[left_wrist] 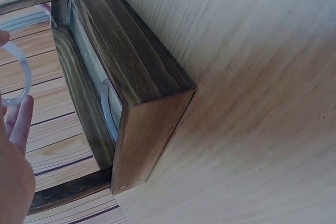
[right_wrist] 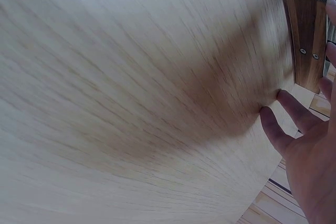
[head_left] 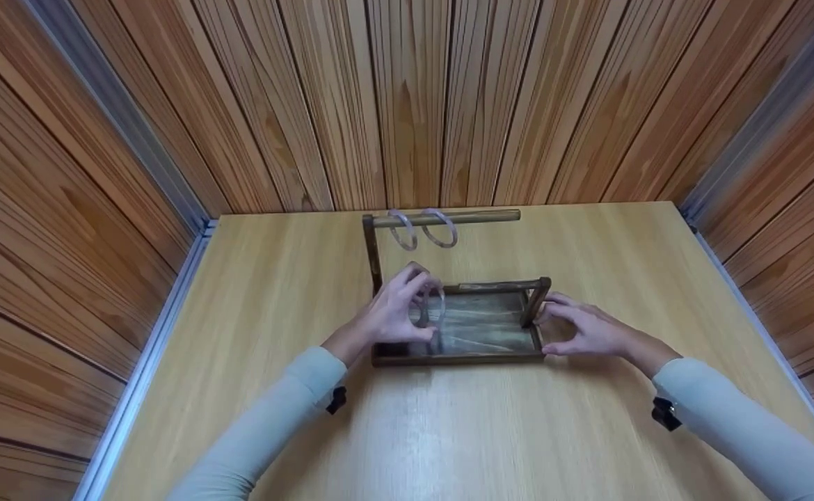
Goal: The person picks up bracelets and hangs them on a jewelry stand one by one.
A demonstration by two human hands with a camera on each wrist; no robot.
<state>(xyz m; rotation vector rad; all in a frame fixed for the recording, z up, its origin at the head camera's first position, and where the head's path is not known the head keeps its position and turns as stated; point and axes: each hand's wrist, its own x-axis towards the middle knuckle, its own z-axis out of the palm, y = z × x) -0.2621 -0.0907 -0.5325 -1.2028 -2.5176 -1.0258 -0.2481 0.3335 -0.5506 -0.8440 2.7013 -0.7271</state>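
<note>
A dark wooden bangle stand has a shallow tray (head_left: 458, 360) with a low rail, plus a tall post carrying a horizontal bar (head_left: 490, 216). My left hand (head_left: 400, 309) pinches a pale, translucent bangle (left_wrist: 25, 72) above the tray's left part, between thumb and fingers. Inside the tray, the left wrist view shows another pale curve (left_wrist: 108, 111); whether it is a bangle or a reflection I cannot tell. At the tray's right end, my right hand (head_left: 584, 330) rests with thumb and fingers spread against the frame, some fingertips on the table (right_wrist: 157, 103).
Two similar bangles, one on the left (head_left: 404, 233) and one on the right (head_left: 443, 231), hang from the upper bar, whose right end is free. Wooden plank walls (head_left: 407, 104) enclose the table at the back and both sides, with metal rails (head_left: 149, 348) along the side edges.
</note>
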